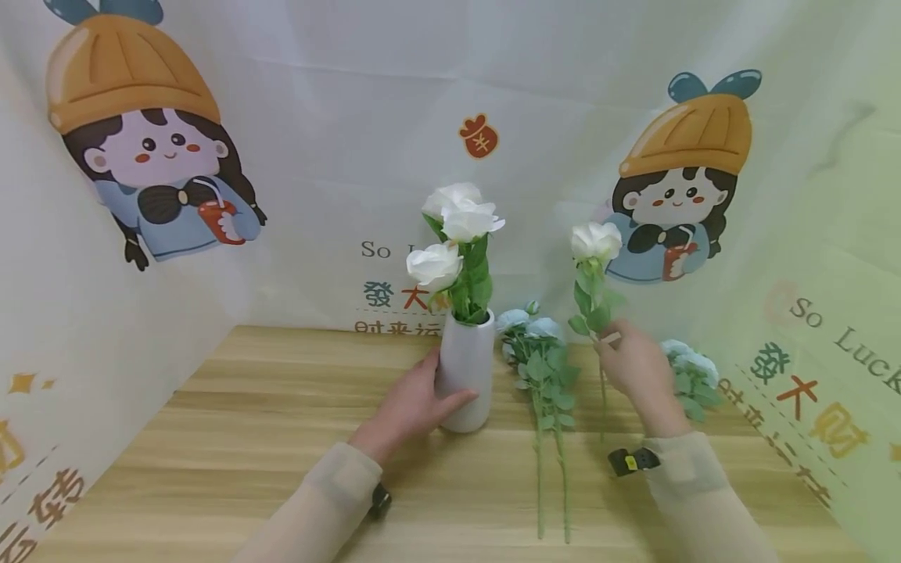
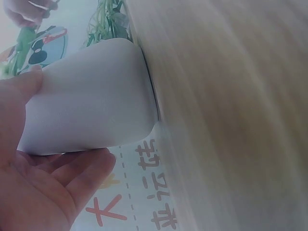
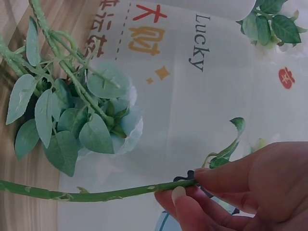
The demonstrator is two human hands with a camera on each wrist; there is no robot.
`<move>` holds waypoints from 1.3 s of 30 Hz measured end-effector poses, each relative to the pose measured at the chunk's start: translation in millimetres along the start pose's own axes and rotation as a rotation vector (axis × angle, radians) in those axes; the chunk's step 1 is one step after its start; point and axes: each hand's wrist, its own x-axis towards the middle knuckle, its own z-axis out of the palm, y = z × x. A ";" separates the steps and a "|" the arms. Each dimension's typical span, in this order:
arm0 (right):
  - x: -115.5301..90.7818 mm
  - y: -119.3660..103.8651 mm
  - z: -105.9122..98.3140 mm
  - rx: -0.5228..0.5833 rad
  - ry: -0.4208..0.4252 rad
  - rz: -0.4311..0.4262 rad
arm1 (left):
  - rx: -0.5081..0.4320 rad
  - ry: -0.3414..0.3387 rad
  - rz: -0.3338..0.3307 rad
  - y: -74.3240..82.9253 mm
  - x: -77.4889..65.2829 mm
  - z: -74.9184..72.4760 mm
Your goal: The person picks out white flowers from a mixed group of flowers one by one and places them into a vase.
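A white vase [image 1: 466, 379] stands upright on the wooden table with several white roses [image 1: 461, 215] in it. My left hand [image 1: 415, 403] grips the vase from its left side, thumb across the front; in the left wrist view the fingers curl round the vase's smooth wall [image 2: 91, 98]. To the right of the vase, my right hand [image 1: 639, 367] holds up a single white rose [image 1: 596, 242], bloom at the top. In the right wrist view, thumb and fingers pinch its green stem [image 3: 110, 194], which hangs free below the hand.
Pale blue flowers [image 1: 542, 332] with long stems lie on the table [image 1: 281, 438] between vase and right hand. More blue flowers [image 1: 691, 367] lie partly behind the right wrist. A printed cloth [image 1: 338, 141] hangs round the table's back and sides.
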 end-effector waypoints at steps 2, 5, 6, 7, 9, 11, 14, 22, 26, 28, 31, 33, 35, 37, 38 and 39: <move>0.4 -2.8 0.1 0.013 0.018 -0.004 | -0.004 0.003 -0.009 -1.0 0.0 -0.1; 0.8 -5.2 -0.2 0.029 0.049 -0.016 | 0.005 0.002 -0.026 -1.3 0.2 0.1; 0.9 -5.7 -0.3 0.037 0.060 -0.021 | 0.005 0.000 -0.027 -1.2 0.4 0.4; 0.8 -5.7 -0.5 0.047 0.072 -0.026 | 0.006 -0.003 -0.029 -0.9 0.9 0.8; 0.5 -5.4 -1.0 0.062 0.092 -0.031 | 0.008 -0.008 -0.024 0.1 1.8 1.8; 0.7 -7.3 -0.4 0.080 0.110 -0.041 | 0.012 -0.006 -0.017 -0.4 1.6 1.4; 0.2 -10.6 -0.4 0.108 0.137 -0.061 | 0.019 -0.005 -0.010 -0.6 1.4 0.9; -2.0 -25.9 -3.3 0.186 0.203 -0.117 | 0.019 -0.001 0.007 -0.6 1.2 -0.5; -2.5 -35.6 -5.1 0.229 0.229 -0.146 | 0.036 0.000 0.017 -0.5 0.9 -0.3; -2.3 -40.7 -5.5 0.249 0.246 -0.162 | 0.042 0.001 0.017 -0.3 0.7 -0.4; -2.0 -48.7 -6.0 0.288 0.276 -0.186 | 0.046 0.005 0.021 0.0 0.5 -0.3; -2.8 -54.8 -6.9 0.315 0.289 -0.197 | 0.051 0.006 0.017 -0.3 0.7 -0.1; -4.3 -60.7 -8.1 0.339 0.304 -0.206 | 0.053 0.006 0.017 -0.4 1.0 0.3; -5.8 -67.2 -9.0 0.358 0.320 -0.221 | 0.052 0.007 0.017 -0.5 1.0 0.5; -6.4 -70.5 -9.2 0.371 0.329 -0.231 | 0.052 0.007 0.015 -0.4 0.8 0.4; -6.7 -73.5 -9.3 0.385 0.339 -0.244 | 0.050 0.007 0.012 -0.3 0.8 0.2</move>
